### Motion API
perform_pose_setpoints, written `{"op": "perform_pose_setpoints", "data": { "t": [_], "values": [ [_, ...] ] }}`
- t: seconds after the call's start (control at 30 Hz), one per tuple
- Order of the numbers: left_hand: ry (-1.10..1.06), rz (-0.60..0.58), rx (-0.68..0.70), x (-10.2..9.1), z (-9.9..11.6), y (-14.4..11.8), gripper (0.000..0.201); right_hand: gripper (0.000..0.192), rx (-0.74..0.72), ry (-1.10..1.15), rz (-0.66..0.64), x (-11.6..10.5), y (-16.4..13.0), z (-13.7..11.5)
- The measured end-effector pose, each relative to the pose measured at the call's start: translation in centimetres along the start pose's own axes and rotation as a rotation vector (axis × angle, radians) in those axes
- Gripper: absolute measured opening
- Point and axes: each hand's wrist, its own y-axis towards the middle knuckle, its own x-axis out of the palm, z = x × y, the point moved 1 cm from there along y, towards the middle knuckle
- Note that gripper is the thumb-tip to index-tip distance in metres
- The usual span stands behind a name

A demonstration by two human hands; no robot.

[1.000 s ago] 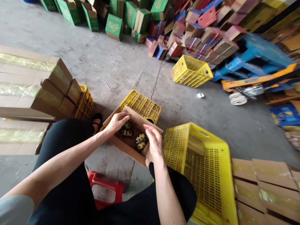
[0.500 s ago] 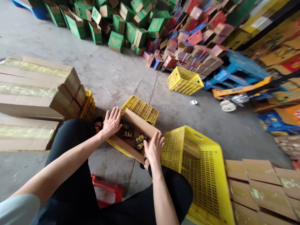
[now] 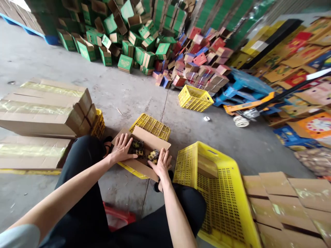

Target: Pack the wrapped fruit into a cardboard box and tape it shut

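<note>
Both hands have come down onto the open cardboard box (image 3: 141,151) since a second ago — then the fingers were curled in over the contents, half a second ago they were lifted and splayed above the rim, and now they lie flat on the near flap. The left hand (image 3: 121,148) rests with fingers spread wide on the box's near-left edge, palm down, gripping nothing. The right hand (image 3: 161,162) lies likewise open at the near-right corner, fingers fanned, its tips just beside the yellow-and-dark packets (image 3: 153,155) inside. A second cluster of the same packets (image 3: 137,147) sits towards the left of the box, next to the left hand's fingertips. The box itself has not shifted: it sits on an upturned yellow crate (image 3: 152,125) on the concrete floor (image 3: 129,86), between the person's knees. Judged from this, the arranging of the contents looks finished and the hands have passed to pressing or folding the near flap; the far flap stands up, not yet folded. To the right, touching the person's leg, a large yellow basket (image 3: 219,179) stands tilted; taped flat cartons (image 3: 43,106) are stacked on the left, loose green boxes (image 3: 124,38) heaped well beyond. The view has tipped upward, taking in more of the far stacks.
</note>
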Motion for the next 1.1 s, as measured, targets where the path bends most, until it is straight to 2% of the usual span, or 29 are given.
{"op": "perform_pose_setpoints", "data": {
  "t": [0.13, 0.43, 0.8, 0.97, 1.1],
  "values": [
    [0.003, 0.067, -0.012, 0.7, 0.3, -1.2, 0.095, 0.111, -0.015, -0.043, 0.038, -0.1, -0.2, -0.3],
    [0.025, 0.137, -0.008, 1.1, 0.3, -1.0, 0.070, 0.096, -0.030, -0.068, 0.129, 0.2, -1.1, -0.4],
    [0.142, 0.078, -0.039, 1.5, 0.0, -0.4, 0.080, 0.082, -0.064, 0.036, 0.167, 1.1, -0.9, 0.4],
    [0.183, 0.015, -0.077, 1.3, 0.2, 0.1, 0.089, 0.083, -0.074, 0.091, 0.190, 1.1, -1.0, 0.5],
    [0.197, -0.033, -0.114, 1.2, 0.6, 0.3, 0.086, 0.085, -0.070, 0.115, 0.171, 0.8, -1.1, 0.6]
  ]
}}
